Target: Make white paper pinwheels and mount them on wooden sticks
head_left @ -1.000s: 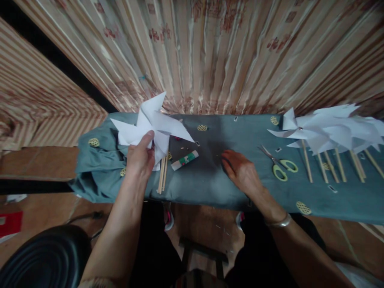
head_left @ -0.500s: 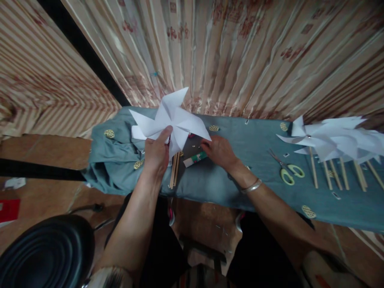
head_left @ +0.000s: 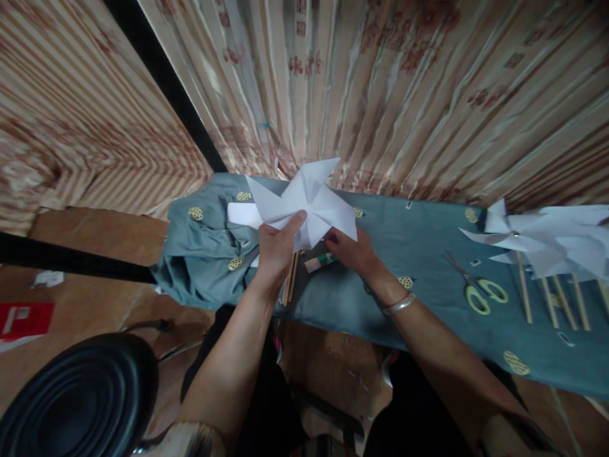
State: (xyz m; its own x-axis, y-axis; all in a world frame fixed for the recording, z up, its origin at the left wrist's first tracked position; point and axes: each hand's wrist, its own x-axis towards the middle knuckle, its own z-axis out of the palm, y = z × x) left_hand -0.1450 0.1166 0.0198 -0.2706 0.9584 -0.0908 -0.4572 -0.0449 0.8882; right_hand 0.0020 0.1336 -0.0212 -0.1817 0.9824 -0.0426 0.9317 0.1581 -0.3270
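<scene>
A white paper pinwheel (head_left: pixel 323 197) is gripped in my left hand (head_left: pixel 276 251), its thumb pressed on the front by the centre. My right hand (head_left: pixel 354 252) is closed below the pinwheel's right blade, fingertips pinched near the lower middle. Whatever those fingertips hold is too small and shaded to make out. Under that hand lies a glue stick (head_left: pixel 314 263) with a green label, partly covered. A few wooden sticks (head_left: pixel 288 289) rest beneath the pinwheel, their upper ends hidden. A white paper piece (head_left: pixel 242 214) lies to the left.
Scissors with light green handles (head_left: pixel 478 298) lie open on the grey-green cloth (head_left: pixel 419 241). Several finished pinwheels (head_left: pixel 552 238) on sticks are piled at the right. A pleated curtain (head_left: pixel 323 95) hangs behind the table. A round black object (head_left: pixel 80 400) stands at lower left.
The view has turned left, so everything sits further right. My right hand has moved from the right blade's tip to under the blade, closer to the pinwheel's middle. My left hand keeps its hold.
</scene>
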